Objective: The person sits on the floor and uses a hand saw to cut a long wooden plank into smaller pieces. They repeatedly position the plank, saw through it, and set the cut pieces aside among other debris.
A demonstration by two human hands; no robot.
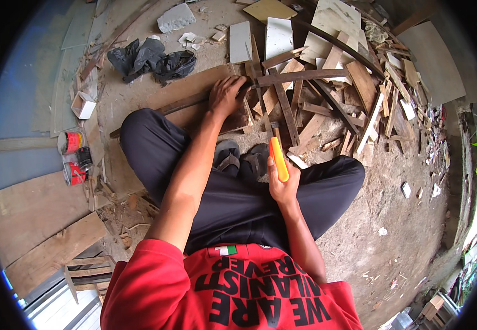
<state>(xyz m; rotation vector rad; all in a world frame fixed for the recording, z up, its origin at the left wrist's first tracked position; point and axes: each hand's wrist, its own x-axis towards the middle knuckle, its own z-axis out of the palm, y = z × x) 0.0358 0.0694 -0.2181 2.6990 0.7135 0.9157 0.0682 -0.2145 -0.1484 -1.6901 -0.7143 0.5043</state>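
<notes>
A handsaw [279,160] with an orange-yellow handle is gripped in my right hand [284,186], in front of my lap. Its narrow blade points away from me and crosses a long dark wooden strip [304,76] just right of my left hand. My left hand [227,94] is closed over that strip, pressing it above a brown board [186,91]. The strip runs from beside my left knee to the wood pile on the right. How deep the blade sits in the wood cannot be made out. Sandals [227,155] show below the board, between my bent legs.
Scrap wood [318,124] lies heaped at the far right. Black plastic bags [139,59] and a pale block [175,18] are at the far left. Red cans [74,173] stand left of my knee. Planks [57,253] lie at the near left.
</notes>
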